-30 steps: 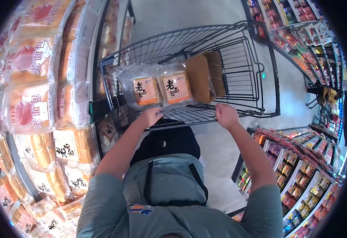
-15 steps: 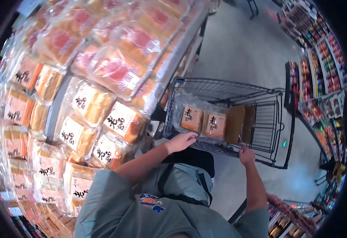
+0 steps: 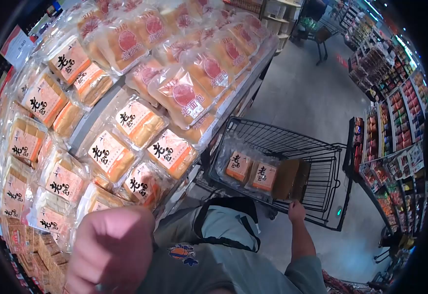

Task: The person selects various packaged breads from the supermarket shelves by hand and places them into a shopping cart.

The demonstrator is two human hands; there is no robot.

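"What does the shopping cart (image 3: 321, 188) look like?"

"Dark wire mesh, deep, with its long near side toward the person's body. A folded piece of brown cardboard (image 3: 288, 179) stands inside, around the middle."

"And the bread packs (image 3: 263, 176)?"

"Two, side by side in the cart's left end, just beside the cardboard. Clear, crinkled film; golden loaves under it; pale pink labels facing up, each with an orange band and bold black brush characters."

"The hands?"

"The left hand (image 3: 110, 245) looms close to the camera, blurred, fingers curled. It covers part of the loaves behind it; I cannot tell whether it holds anything. The right hand (image 3: 296, 211) is closed on the cart's near rim, beside the cardboard."

"Where is there room to move?"

"Grey floor (image 3: 297, 88) stretches in a broad lane beyond the cart's far side. The bread display (image 3: 96, 122) bounds it on the left, its sloping front edge passing near the cart's left corner. Goods shelves (image 3: 395, 117) bound it on the right, their dark end post close to the cart's far right corner. Inside the cart, open mesh shows right of the cardboard."
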